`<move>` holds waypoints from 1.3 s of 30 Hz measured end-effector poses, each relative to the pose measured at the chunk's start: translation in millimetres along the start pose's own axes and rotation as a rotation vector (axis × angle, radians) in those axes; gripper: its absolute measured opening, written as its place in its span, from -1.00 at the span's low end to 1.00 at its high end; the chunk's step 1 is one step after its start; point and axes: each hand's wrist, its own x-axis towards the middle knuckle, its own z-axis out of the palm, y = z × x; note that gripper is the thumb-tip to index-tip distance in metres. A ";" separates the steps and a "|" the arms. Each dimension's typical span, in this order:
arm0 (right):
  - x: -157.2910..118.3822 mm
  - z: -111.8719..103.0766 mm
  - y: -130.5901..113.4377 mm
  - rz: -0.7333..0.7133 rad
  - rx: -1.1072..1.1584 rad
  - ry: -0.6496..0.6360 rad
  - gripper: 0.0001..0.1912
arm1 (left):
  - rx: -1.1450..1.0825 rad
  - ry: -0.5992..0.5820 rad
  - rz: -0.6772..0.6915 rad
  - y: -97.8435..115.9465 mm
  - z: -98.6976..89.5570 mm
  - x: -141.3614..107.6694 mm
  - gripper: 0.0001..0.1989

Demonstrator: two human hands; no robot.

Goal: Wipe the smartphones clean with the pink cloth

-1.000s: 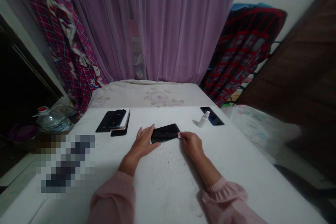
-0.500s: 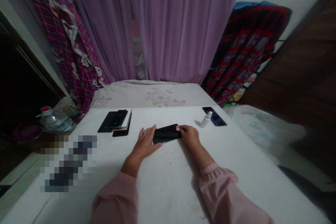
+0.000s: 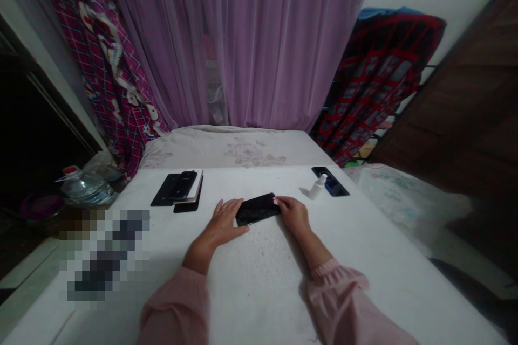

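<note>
A black smartphone (image 3: 258, 209) lies flat and slightly slanted on the white-covered table in front of me. My left hand (image 3: 225, 220) braces its left end, with the fingers at the upper corner and the thumb along the near edge. At the phone's right end, my right hand (image 3: 294, 214) pinches a small pale pink cloth (image 3: 276, 200) against the glass. Most of that cloth is hidden under my fingers. Just beyond my right hand stands a small white spray bottle (image 3: 317, 187).
Several dark phones or tablets and a white box (image 3: 196, 186) are stacked at the left. A blue-black phone (image 3: 332, 182) lies behind the spray bottle. A pixelated patch (image 3: 107, 256) covers something at the left edge. Purple curtains (image 3: 263, 43) hang behind the table.
My right hand has shifted slightly with the cloth near the phone's right end. My left thumb has slid a little off the phone's near edge.
</note>
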 end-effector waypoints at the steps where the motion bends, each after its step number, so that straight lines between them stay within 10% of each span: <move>1: -1.5 -1.6 3.9 0.020 0.064 0.011 -0.80 | -0.003 0.010 0.010 -1.3 0.2 0.1 -0.27; 5: -9.9 -8.5 17.3 0.032 0.255 0.103 -0.76 | -0.023 0.106 0.039 -4.0 1.9 1.3 -0.39; 18: -0.7 9.2 7.3 -0.547 0.057 0.392 -0.78 | -0.140 0.138 -0.005 2.4 -7.5 3.6 -0.57; 24: -23.1 24.2 -25.0 -0.765 0.063 0.306 -0.78 | -0.143 0.177 0.008 3.5 -5.2 6.6 -0.64; 34: -11.4 14.9 -6.1 -0.601 0.040 0.456 -0.79 | -0.171 0.198 0.026 4.1 -3.9 6.3 -0.66; 39: -34.6 33.8 -35.5 -0.753 0.112 0.305 -0.77 | -0.172 0.219 0.061 4.0 -3.0 7.4 -0.67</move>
